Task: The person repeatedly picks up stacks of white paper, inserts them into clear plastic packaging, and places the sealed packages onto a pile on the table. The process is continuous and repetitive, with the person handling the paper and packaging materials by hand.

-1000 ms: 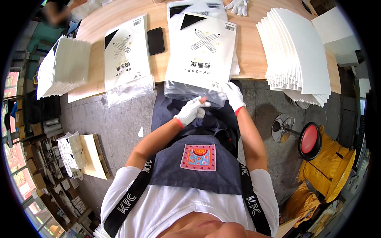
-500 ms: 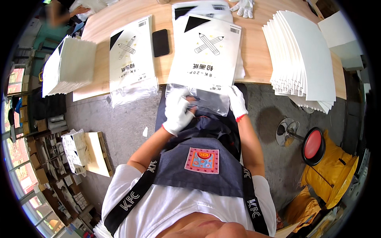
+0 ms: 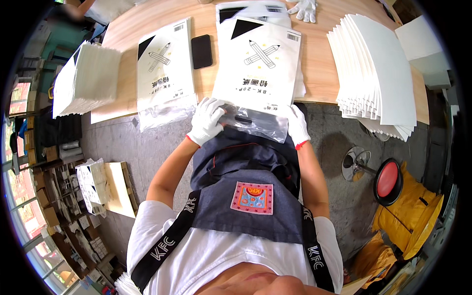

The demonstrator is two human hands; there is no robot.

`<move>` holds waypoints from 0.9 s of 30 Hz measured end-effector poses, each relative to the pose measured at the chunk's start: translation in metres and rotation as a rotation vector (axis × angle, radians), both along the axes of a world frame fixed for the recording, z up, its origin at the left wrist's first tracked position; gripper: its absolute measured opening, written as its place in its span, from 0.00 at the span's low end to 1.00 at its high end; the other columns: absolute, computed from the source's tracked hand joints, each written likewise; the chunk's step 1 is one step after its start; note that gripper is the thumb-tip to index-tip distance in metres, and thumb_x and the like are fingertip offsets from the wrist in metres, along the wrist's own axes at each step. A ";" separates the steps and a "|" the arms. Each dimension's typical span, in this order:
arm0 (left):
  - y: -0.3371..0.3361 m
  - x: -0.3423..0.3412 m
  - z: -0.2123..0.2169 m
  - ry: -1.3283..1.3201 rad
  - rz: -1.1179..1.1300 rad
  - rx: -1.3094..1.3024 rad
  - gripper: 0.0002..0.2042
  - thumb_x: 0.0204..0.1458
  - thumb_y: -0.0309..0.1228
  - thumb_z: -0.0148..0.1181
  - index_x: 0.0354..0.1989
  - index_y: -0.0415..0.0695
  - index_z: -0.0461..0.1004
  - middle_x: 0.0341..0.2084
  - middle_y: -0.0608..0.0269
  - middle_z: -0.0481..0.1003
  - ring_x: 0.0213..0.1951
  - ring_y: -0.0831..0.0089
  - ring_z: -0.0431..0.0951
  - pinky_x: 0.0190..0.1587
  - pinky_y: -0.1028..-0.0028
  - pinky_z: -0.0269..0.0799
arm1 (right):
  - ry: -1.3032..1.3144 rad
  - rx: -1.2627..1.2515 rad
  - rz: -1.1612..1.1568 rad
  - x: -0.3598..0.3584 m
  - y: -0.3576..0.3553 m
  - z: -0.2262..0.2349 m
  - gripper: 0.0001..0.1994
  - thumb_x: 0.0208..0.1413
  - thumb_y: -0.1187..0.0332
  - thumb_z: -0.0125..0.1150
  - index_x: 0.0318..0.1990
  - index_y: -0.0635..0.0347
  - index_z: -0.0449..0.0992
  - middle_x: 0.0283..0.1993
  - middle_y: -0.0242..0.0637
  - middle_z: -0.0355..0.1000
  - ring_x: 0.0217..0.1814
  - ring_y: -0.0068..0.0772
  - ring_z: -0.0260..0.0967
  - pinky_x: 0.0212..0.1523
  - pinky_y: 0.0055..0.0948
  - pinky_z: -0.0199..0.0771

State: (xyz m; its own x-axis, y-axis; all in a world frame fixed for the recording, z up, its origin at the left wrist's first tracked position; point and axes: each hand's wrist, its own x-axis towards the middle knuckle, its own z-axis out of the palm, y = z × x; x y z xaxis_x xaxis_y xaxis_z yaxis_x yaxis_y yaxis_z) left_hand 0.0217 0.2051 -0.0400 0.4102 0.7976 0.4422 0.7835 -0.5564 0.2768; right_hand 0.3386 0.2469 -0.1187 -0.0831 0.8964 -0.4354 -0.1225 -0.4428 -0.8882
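A pack of drawing paper (image 3: pixel 260 78) in a printed plastic bag, with crossed pencils and a black corner, lies at the table's front edge. Its clear, loose bag end (image 3: pixel 258 129) hangs over the edge above my lap. My left hand (image 3: pixel 207 120), in a white glove with bare fingertips, is closed on the pack's near left side. On the near right corner, my gloved right hand (image 3: pixel 297 127) is closed too, its thumb partly hidden. Left of these lies a similar bagged pack (image 3: pixel 164 69), its clear end also past the edge.
A black phone (image 3: pixel 201 51) lies between the packs. More bagged packs (image 3: pixel 253 9) lie behind. White sheets stand in stacks at left (image 3: pixel 91 81) and right (image 3: pixel 376 71). A spare glove (image 3: pixel 304 10) is at the back. A red-topped stool (image 3: pixel 388 180) stands right. Another person's arm (image 3: pixel 81 7) shows far left.
My left hand has moved left and slightly up, from over the clear bag end to the pack's left side. The bag end now lies flatter. My right hand stays at the right corner.
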 end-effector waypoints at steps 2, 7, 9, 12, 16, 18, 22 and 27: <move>-0.003 -0.016 -0.025 -0.020 0.120 0.025 0.13 0.32 0.26 0.66 0.28 0.47 0.70 0.35 0.63 0.73 0.42 0.57 0.73 0.45 0.60 0.69 | 0.017 -0.015 0.000 -0.003 0.000 0.001 0.14 0.63 0.60 0.57 0.45 0.62 0.76 0.35 0.32 0.75 0.29 0.22 0.73 0.25 0.21 0.72; -0.005 -0.023 -0.023 -0.072 0.406 0.047 0.10 0.33 0.24 0.64 0.24 0.49 0.69 0.25 0.62 0.71 0.32 0.59 0.73 0.34 0.64 0.69 | 0.017 0.030 -0.044 0.001 -0.002 -0.010 0.13 0.63 0.60 0.56 0.41 0.61 0.77 0.32 0.28 0.73 0.29 0.14 0.67 0.28 0.19 0.67; -0.027 -0.022 -0.019 -0.063 0.483 0.005 0.11 0.32 0.22 0.62 0.24 0.49 0.68 0.22 0.61 0.69 0.28 0.59 0.73 0.30 0.63 0.69 | 0.103 -0.054 -0.071 -0.003 -0.003 -0.001 0.11 0.63 0.61 0.56 0.40 0.59 0.77 0.31 0.28 0.73 0.26 0.15 0.68 0.24 0.18 0.66; -0.066 -0.041 -0.024 -0.036 0.448 -0.101 0.10 0.33 0.21 0.61 0.24 0.48 0.67 0.21 0.60 0.69 0.27 0.57 0.73 0.29 0.61 0.70 | 0.149 -0.100 -0.131 -0.001 -0.005 -0.001 0.10 0.63 0.62 0.56 0.41 0.58 0.76 0.30 0.28 0.73 0.23 0.16 0.69 0.20 0.18 0.65; -0.083 -0.067 -0.044 -0.334 0.519 -0.370 0.06 0.51 0.27 0.59 0.36 0.43 0.73 0.28 0.55 0.75 0.31 0.64 0.78 0.36 0.68 0.73 | 0.107 -0.128 -0.112 0.002 -0.004 0.015 0.09 0.63 0.62 0.57 0.42 0.57 0.75 0.28 0.27 0.72 0.22 0.15 0.66 0.19 0.17 0.63; -0.059 -0.046 -0.033 -0.663 0.494 -0.534 0.15 0.62 0.37 0.54 0.47 0.37 0.73 0.37 0.52 0.79 0.37 0.71 0.79 0.41 0.73 0.73 | 0.109 -0.127 -0.105 0.007 -0.005 0.016 0.07 0.63 0.63 0.57 0.41 0.55 0.75 0.27 0.26 0.70 0.20 0.14 0.63 0.18 0.16 0.60; -0.009 -0.026 -0.060 -0.698 0.645 -0.932 0.22 0.60 0.44 0.57 0.52 0.36 0.73 0.42 0.55 0.79 0.45 0.73 0.76 0.50 0.76 0.69 | 0.078 -0.038 -0.018 0.029 -0.015 0.028 0.08 0.63 0.65 0.56 0.42 0.58 0.75 0.28 0.24 0.70 0.24 0.12 0.63 0.22 0.15 0.62; 0.004 0.002 -0.085 -0.923 0.638 -0.901 0.23 0.58 0.44 0.59 0.53 0.36 0.74 0.40 0.64 0.79 0.42 0.79 0.73 0.47 0.78 0.67 | 0.165 -0.174 -0.006 0.045 -0.058 0.033 0.09 0.65 0.65 0.55 0.43 0.60 0.75 0.30 0.26 0.73 0.26 0.13 0.68 0.24 0.15 0.67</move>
State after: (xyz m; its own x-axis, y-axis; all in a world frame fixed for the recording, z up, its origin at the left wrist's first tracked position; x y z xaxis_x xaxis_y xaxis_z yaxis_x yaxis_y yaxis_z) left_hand 0.0237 0.2093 -0.1248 -0.2667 0.8785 -0.3965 0.1771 0.4490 0.8758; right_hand 0.3835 0.1893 -0.0860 -0.1606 0.8097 -0.5645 -0.2626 -0.5864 -0.7663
